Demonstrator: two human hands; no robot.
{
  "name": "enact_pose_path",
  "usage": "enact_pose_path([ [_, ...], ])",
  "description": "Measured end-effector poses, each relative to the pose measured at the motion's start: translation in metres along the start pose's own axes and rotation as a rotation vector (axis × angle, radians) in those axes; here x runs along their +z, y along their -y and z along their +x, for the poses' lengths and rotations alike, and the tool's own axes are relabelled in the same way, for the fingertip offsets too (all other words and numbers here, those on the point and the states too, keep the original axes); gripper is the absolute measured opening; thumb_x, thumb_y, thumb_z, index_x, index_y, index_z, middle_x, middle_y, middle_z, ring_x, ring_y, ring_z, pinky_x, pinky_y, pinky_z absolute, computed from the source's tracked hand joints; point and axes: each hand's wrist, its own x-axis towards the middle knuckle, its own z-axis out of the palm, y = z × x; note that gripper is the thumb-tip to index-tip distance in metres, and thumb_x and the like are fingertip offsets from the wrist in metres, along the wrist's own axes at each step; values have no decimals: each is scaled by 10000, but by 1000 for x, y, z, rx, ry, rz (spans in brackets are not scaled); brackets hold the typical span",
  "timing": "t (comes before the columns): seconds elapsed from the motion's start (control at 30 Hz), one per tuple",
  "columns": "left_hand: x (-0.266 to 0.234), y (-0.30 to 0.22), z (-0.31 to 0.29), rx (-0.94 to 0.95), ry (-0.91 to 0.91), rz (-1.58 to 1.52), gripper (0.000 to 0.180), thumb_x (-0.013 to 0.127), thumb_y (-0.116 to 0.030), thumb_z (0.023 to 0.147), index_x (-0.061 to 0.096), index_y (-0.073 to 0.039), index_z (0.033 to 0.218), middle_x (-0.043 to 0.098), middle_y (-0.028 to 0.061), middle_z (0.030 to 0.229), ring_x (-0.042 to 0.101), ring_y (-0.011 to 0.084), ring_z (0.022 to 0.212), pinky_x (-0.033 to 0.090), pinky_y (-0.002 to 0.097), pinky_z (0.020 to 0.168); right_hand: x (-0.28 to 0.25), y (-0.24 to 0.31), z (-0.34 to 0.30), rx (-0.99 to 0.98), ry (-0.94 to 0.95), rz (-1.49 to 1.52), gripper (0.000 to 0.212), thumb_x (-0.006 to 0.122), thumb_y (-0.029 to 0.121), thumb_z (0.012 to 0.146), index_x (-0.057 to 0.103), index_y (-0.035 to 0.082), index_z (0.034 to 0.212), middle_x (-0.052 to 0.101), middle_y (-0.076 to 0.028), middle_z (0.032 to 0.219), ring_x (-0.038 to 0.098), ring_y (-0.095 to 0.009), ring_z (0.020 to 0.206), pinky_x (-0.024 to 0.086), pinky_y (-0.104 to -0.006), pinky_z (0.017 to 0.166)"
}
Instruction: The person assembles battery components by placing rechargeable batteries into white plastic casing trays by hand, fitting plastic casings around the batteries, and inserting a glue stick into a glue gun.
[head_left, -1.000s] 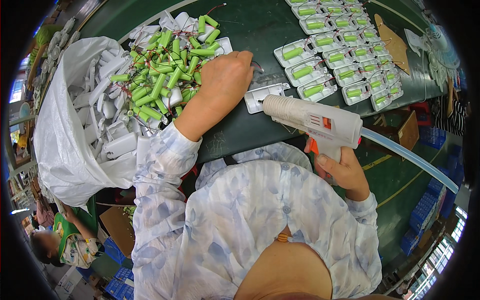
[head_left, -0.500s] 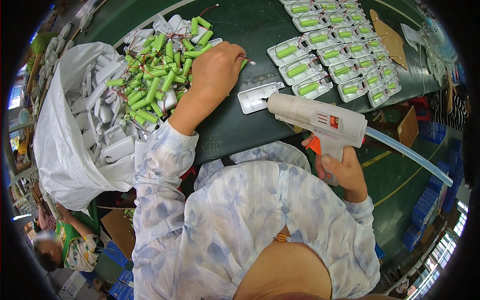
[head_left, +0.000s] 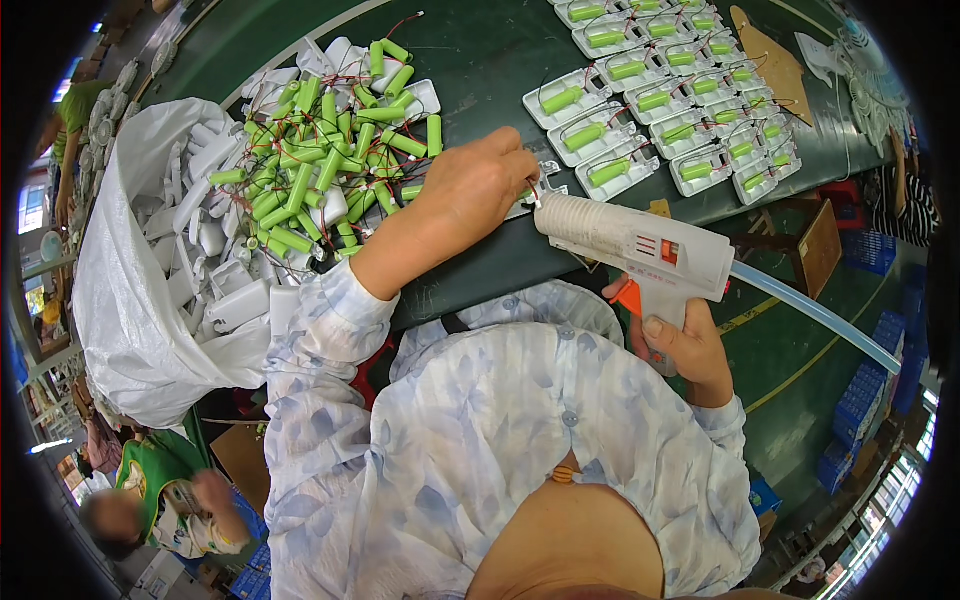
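My left hand (head_left: 465,190) is closed, fingertips pinched over a white plastic casing (head_left: 552,181) on the dark green tabletop. Thin wires show by the fingertips; the green battery they belong to is mostly hidden under the hand. In my right hand (head_left: 692,350) is a white hot glue gun (head_left: 640,238), gripped by its handle with the fingers near the orange trigger (head_left: 628,297). Its nozzle points left, right beside my left fingertips. From its back end runs a long translucent glue stick (head_left: 815,312).
Green wired batteries (head_left: 300,185) lie heaped at the left, beside an open white sack (head_left: 130,300) of white plastic parts. Several casings (head_left: 641,164) with batteries stand in rows at the right. Brown cardboard (head_left: 780,75) lies beyond them. A person (head_left: 170,500) sits at the lower left.
My left hand has moved right and slightly down from the battery pile to the casing at the nozzle. The glue gun stays nearly in place. The person at lower left has shifted.
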Motion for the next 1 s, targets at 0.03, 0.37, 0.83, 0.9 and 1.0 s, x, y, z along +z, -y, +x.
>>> enact_pose_path([
  [0.03,2,0,0,3,-2,29,80,670,-33,822,661,-52,899,598,96,899,633,322,765,512,404,644,-1,0,0,-4,3,5,559,624,230,936,410,-36,1379,603,-159,1258,576,-106,655,476,-240,558],
  [0.37,-24,-13,-12,-52,-110,-65,246,708,-65,798,658,-40,1038,604,120,974,620,319,880,507,405,738,0,-3,1,-22,-17,16,531,608,199,940,400,-36,1367,613,-143,1178,562,-114,642,476,-263,571],
  [0.83,-22,-26,-38,-131,-49,177,668,844,-121,639,536,-29,1225,600,139,1013,579,330,951,488,415,807,8,6,6,-6,-55,69,389,573,168,926,494,-50,1239,612,-94,1005,528,-103,590,438,-262,551],
  [0.9,-21,-26,-39,-151,-35,165,690,840,-118,652,522,-26,1258,610,153,1044,580,345,982,489,423,827,10,7,3,2,-58,63,395,575,172,926,491,-50,1241,609,-94,1004,527,-100,588,436,-260,548],
  [1.0,-21,-25,-38,-156,-41,171,694,836,-129,656,520,-26,1265,608,158,1047,582,344,982,490,426,823,4,1,3,16,-40,39,406,581,182,925,488,-49,1246,603,-94,1013,528,-96,586,433,-256,541],
])
